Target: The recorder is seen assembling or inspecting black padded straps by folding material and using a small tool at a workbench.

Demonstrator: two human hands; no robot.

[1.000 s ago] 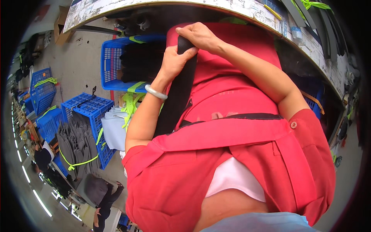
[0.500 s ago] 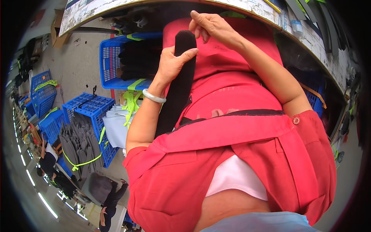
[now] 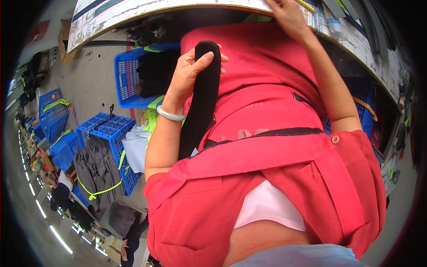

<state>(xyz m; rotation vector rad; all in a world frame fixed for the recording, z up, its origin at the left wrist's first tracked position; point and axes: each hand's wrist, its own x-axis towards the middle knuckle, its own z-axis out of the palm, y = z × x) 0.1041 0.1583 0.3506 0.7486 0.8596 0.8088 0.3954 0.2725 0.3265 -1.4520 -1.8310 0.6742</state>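
My left hand (image 3: 187, 73) grips a long black fabric strip (image 3: 205, 89) near its rounded upper end, with the thumb across the front and fingers behind. The strip hangs down along my left forearm, and its lower part goes out of sight behind my red clothing. My right hand (image 3: 291, 20) is out at the edge of the worktable (image 3: 249, 5), apart from the strip. Its fingers stretch toward the tabletop and look empty, though their tips are cut off by the top of the picture.
Left of my lap, a blue crate (image 3: 126, 80) holds dark stacked pieces. Another blue crate (image 3: 104, 127) stands by bundled grey fabric pieces (image 3: 98, 167) tied with a yellow-green strap. Grey strips (image 3: 371, 26) hang over the table's right side. Other people are at lower left.
My right hand has left the strip's upper end and moved up and right to the table edge. My left hand still holds the strip, slightly further left.
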